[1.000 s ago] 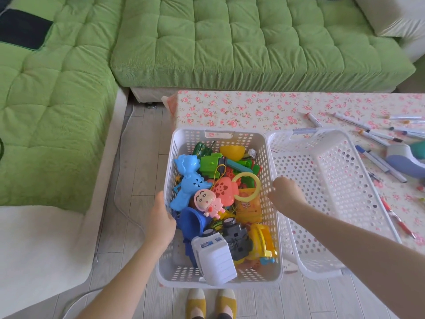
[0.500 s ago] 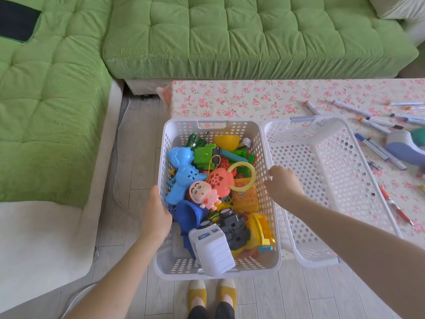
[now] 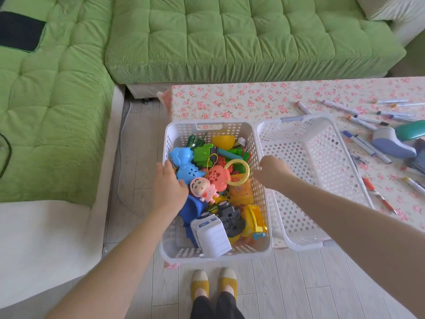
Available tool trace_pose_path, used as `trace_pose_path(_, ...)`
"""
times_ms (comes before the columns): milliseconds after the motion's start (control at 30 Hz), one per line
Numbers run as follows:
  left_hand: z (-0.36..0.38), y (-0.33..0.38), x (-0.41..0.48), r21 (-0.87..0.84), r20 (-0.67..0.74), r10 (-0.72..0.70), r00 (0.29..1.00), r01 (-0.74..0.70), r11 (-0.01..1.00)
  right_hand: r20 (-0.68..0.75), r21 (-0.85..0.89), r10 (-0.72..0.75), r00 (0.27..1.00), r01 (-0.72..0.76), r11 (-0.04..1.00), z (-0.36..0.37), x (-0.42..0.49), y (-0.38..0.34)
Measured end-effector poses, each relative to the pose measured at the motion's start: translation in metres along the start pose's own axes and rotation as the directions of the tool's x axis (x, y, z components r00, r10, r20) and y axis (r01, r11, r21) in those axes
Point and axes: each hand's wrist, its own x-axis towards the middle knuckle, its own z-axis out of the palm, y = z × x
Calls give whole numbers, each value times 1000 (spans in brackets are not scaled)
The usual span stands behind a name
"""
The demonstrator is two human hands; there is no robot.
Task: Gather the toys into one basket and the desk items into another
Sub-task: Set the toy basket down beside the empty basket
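Seen from the head camera, the left hand (image 3: 169, 187) lies released, fingers straight and together, over the left rim of a white basket (image 3: 216, 256) full of toys (image 3: 230, 180). Just right of its thumb are a small pink doll (image 3: 203, 189) and a blue animal toy (image 3: 184, 166); below the palm, nearer the person, sits a blue cup (image 3: 192, 207), with a white block (image 3: 212, 238) beyond it.

The right hand (image 3: 272, 172) is over the same basket's right rim with its fingers curled. Whether it grips the rim or only hovers above it cannot be told. Just left of its knuckles lies a yellow ring (image 3: 247, 168). Right of this hand, just beside the first basket, is a second white basket (image 3: 322, 157). Farther right, pens (image 3: 358, 118) lie scattered on the flowered tablecloth (image 3: 230, 100).

Beyond both hands stands a green sofa (image 3: 230, 31).
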Motion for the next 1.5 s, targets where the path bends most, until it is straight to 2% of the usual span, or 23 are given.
trace_pose_path(133, -23, 25, -14, -10, 59, 31, 998, -30, 1000, 31, 42, -25, 999, 24, 999, -30, -29, -12)
trace_pose_path(367, -87, 98, -45, 24, 142, 83, 986, -87, 996, -24, 124, -44, 999, 47, 991, -85, -102, -25)
trace_pose_path(633, -136, 145, -95, -1, 205, 144, 968, -147, 989, -35, 103, -82, 996, 85, 991, -112, -187, -37)
trace_pose_path(800, -166, 173, -118, 79, 224, 196, 955, -219, 973, -99, 52, -126, 987, 132, 990, -146, -225, -43)
trace_pose_path(967, -191, 199, -125, 54, 201, 257, 945, -273, 960, -196, -23, -126, 973, 124, 992, -176, -248, -50)
trace_pose_path(1233, -199, 240, -136, -5, 107, 302, 947, -303, 953, -197, 14, -204, 959, 210, 978, -204, -245, -41)
trace_pose_path(1500, -160, 298, -164, -30, 57, 243, 968, -242, 970, -222, -2, -300, 928, 308, 952, -242, -223, 39)
